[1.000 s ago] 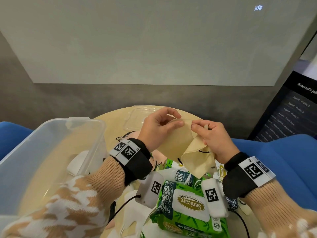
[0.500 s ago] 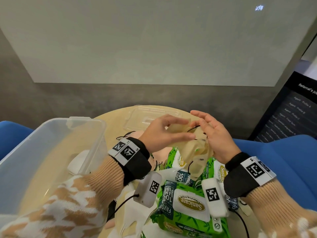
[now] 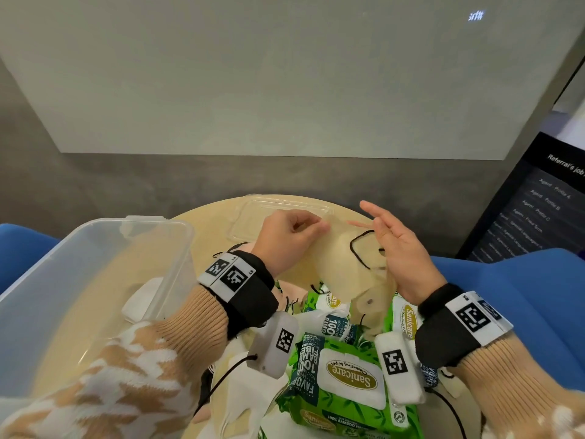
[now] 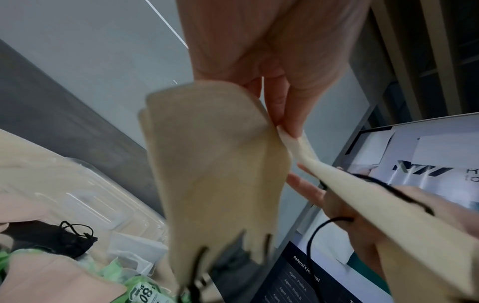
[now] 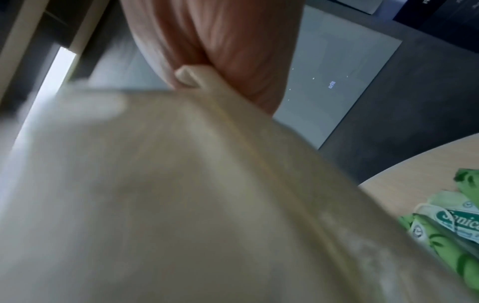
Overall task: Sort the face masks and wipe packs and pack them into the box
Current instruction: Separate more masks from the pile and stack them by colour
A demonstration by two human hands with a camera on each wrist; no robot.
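My left hand [image 3: 318, 224] pinches the top edge of a beige face mask [image 3: 340, 270] between thumb and fingers, above the round table [image 3: 202, 229]. The left wrist view shows this pinch on the face mask [image 4: 217, 168]. The mask hangs spread between both hands. My right hand [image 3: 375, 218] stands at its right side with fingers straight; a black ear loop [image 3: 356, 248] runs across them. In the right wrist view the mask [image 5: 181, 194] fills the picture. Green wipe packs [image 3: 345, 372] lie below the hands. A clear plastic box [image 3: 152, 226] stands at the left.
A white mask [image 3: 142, 301] lies in the box. The clear lid [image 3: 278, 213] rests on the table behind the hands. A black mask [image 4: 51, 237] lies near the lid. Blue seats flank the table; a dark screen [image 3: 538, 210] stands at the right.
The folded beige mask has been pulled open between the hands. My right hand let go of its pinch, straightened its fingers and moved right; the left hand keeps its pinch.
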